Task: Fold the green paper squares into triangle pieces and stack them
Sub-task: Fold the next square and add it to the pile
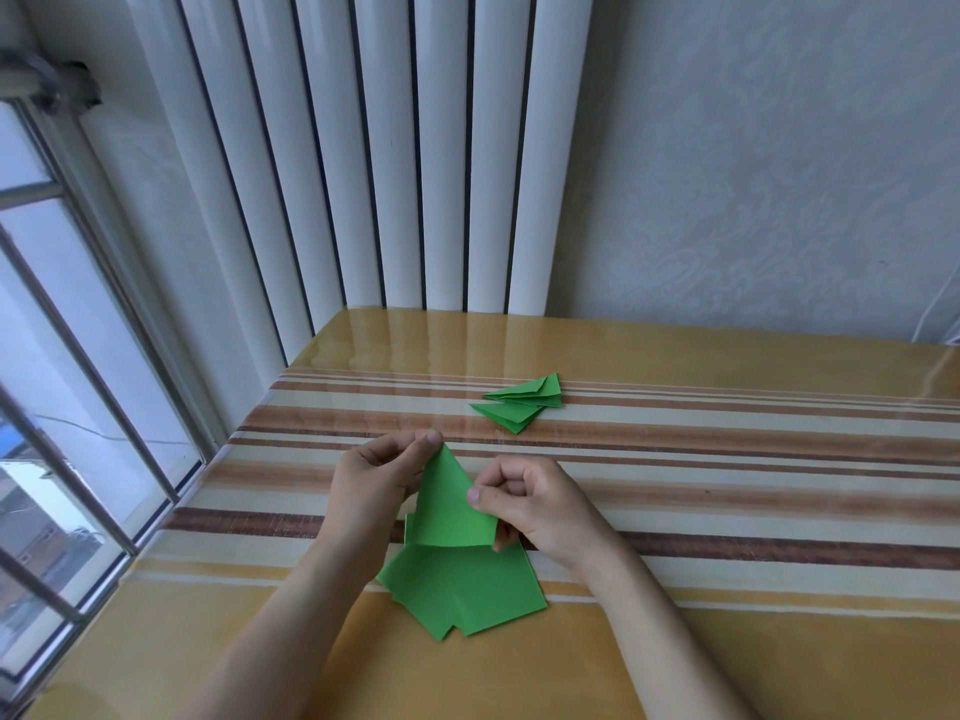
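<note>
Mid-fold: left hand (pixel 382 467) pinches the sheet's (pixel 449 506) tip, right hand (pixel 524 498) pinches its edge; next, crease, then add to the stack (pixel 519 402)

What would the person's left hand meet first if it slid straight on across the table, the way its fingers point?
Probably the small pile of folded green paper triangles. The left hand points up and right, towards the far side of the striped table; nothing else shows between, though depth is uncertain.
</note>
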`<state>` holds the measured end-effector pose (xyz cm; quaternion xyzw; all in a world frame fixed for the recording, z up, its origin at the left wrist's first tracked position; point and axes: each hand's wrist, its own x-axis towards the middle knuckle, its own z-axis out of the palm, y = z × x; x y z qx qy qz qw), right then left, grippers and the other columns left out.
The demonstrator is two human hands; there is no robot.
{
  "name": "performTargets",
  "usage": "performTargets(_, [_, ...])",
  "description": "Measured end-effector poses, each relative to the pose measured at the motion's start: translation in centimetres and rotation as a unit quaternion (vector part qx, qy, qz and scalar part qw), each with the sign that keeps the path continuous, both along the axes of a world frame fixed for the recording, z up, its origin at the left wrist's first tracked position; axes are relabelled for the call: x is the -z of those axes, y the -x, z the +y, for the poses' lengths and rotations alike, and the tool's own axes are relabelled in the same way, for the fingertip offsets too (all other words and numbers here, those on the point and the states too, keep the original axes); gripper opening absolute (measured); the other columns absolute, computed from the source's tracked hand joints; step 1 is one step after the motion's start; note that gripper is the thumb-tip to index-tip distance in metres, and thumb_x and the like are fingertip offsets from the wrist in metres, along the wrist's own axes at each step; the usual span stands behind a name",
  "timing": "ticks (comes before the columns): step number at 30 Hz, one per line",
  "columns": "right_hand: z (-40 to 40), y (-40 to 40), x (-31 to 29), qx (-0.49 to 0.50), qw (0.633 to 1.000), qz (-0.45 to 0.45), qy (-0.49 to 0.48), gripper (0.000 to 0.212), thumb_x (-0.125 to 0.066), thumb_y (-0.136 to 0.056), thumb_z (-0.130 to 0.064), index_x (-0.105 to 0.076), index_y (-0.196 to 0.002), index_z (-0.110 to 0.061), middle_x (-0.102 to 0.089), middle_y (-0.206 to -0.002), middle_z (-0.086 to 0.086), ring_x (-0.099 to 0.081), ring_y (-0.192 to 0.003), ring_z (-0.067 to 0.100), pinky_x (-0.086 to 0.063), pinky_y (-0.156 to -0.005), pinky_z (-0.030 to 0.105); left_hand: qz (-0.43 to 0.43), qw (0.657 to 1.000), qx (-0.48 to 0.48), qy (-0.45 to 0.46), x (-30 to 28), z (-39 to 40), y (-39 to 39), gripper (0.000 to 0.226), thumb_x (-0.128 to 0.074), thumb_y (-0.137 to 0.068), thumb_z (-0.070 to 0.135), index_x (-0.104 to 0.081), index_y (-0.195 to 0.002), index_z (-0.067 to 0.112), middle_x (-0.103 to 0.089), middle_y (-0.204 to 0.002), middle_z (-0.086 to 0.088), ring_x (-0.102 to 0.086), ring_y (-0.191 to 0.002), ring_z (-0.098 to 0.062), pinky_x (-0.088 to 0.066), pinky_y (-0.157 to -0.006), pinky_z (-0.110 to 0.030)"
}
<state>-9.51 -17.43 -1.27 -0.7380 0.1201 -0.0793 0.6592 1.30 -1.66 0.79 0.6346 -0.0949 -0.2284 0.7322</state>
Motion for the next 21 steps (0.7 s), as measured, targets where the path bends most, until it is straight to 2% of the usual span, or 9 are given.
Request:
performTargets(3, [0.09, 0.0, 0.07, 0.003, 1.0, -0.009, 0.027, 0.013, -0.071, -0.098, -0.018, -0.074, -0.091, -0.008, -0.073, -0.082, 0.005, -0.066, -0.078, 0.017, -0.053, -0.076, 0.035, 0.007, 1.0, 0.022, 0.005, 0.09, -0.03, 0.08, 0.012, -0.079, -0.088, 0.023, -0.075, -0.083, 0.012, -0.064, -0.057, 0.007, -0.063, -0.056, -0.008, -0.051, -0.053, -0.029])
performTargets(5, [0.13, -0.06, 0.2, 0.017, 0.999, -0.017, 0.036, 0.012, -0.072, -0.096, -0.025, -0.075, -0.09, -0.015, -0.071, -0.082, 0.001, -0.064, -0.08, 0.014, -0.051, -0.079, 0.036, 0.007, 0.999, 0.045, 0.008, 0.01, -0.14, 0.47, 0.012, -0.079, -0.088, 0.019, -0.076, -0.087, 0.007, -0.068, -0.062, 0.0, -0.066, -0.057, -0.012, -0.053, -0.048, -0.026])
performTargets(6, [0.08, -0.1, 0.27, 0.028, 0.999, -0.021, 0.038, 0.012, -0.073, -0.096, -0.027, -0.074, -0.089, -0.017, -0.069, -0.081, -0.002, -0.062, -0.08, 0.012, -0.049, -0.078, 0.035, 0.003, 0.998, 0.059, 0.016, 0.08, -0.25, 0.61, 0.015, -0.079, -0.086, 0.017, -0.077, -0.09, 0.002, -0.073, -0.069, -0.008, -0.07, -0.065, -0.017, -0.058, -0.054, -0.028])
performTargets(7, [0.03, -0.15, 0.36, 0.038, 0.998, -0.026, 0.041, 0.013, -0.073, -0.096, -0.027, -0.073, -0.088, -0.017, -0.067, -0.079, -0.003, -0.06, -0.078, 0.011, -0.047, -0.076, 0.034, -0.002, 0.997, 0.073, 0.023, 0.21, -0.32, 0.72, 0.02, -0.081, -0.082, 0.017, -0.078, -0.094, 0.001, -0.077, -0.081, -0.016, -0.073, -0.077, -0.025, -0.063, -0.069, -0.036])
performTargets(8, [-0.05, -0.21, 0.43, 0.046, 0.997, -0.032, 0.048, 0.014, -0.073, -0.096, -0.026, -0.073, -0.087, -0.016, -0.065, -0.079, -0.003, -0.058, -0.077, 0.01, -0.046, -0.075, 0.033, -0.007, 0.996, 0.084, 0.025, 0.34, -0.37, 0.73, 0.025, -0.083, -0.078, 0.018, -0.079, -0.096, 0.001, -0.077, -0.093, -0.023, -0.072, -0.087, -0.033, -0.063, -0.085, -0.044])
performTargets(10, [-0.14, -0.34, 0.55, 0.052, 0.996, -0.044, 0.057, 0.015, -0.073, -0.095, -0.029, -0.073, -0.088, -0.016, -0.065, -0.079, -0.003, -0.058, -0.078, 0.01, -0.045, -0.075, 0.033, -0.007, 0.995, 0.091, 0.029, 0.42, -0.33, 0.62, 0.031, -0.084, -0.074, 0.021, -0.08, -0.098, 0.003, -0.076, -0.102, -0.027, -0.072, -0.094, -0.037, -0.058, -0.097, -0.048])
performTargets(16, [0.0, -0.54, 0.61, 0.049, 0.996, -0.06, 0.053, 0.034, -0.071, -0.085, -0.053, -0.074, -0.089, -0.019, -0.067, -0.08, 0.001, -0.059, -0.079, 0.013, -0.047, -0.077, 0.037, -0.031, 0.996, 0.082, 0.004, 0.78, -0.28, 0.55, 0.033, -0.083, -0.078, 0.03, -0.081, -0.094, 0.001, -0.078, -0.088, -0.019, -0.071, -0.078, -0.023, -0.061, -0.075, -0.028])
performTargets(19, [0.08, -0.37, 0.6, 0.009, 0.998, -0.034, 0.043, 0.045, -0.072, -0.089, -0.057, -0.076, -0.089, -0.012, -0.068, -0.078, 0.016, -0.058, -0.074, 0.02, -0.043, -0.071, 0.04, -0.033, 0.997, 0.069, 0.009, 0.74, -0.24, 0.43, 0.035, -0.085, -0.073, 0.032, -0.081, -0.093, 0.003, -0.077, -0.095, -0.026, -0.071, -0.084, -0.031, -0.062, -0.081, -0.036])
performTargets(21, [0.08, -0.27, 0.51, 0.0, 0.998, -0.028, 0.047, 0.043, -0.074, -0.093, -0.05, -0.074, -0.079, -0.009, -0.061, -0.067, 0.006, -0.051, -0.066, 0.018, -0.037, -0.065, 0.036, -0.034, 0.996, 0.077, 0.009, 0.71, -0.23, 0.41, 0.039, -0.087, -0.071, 0.035, -0.081, -0.093, 0.004, -0.074, -0.099, -0.032, -0.068, -0.085, -0.034, -0.061, -0.089, -0.046])
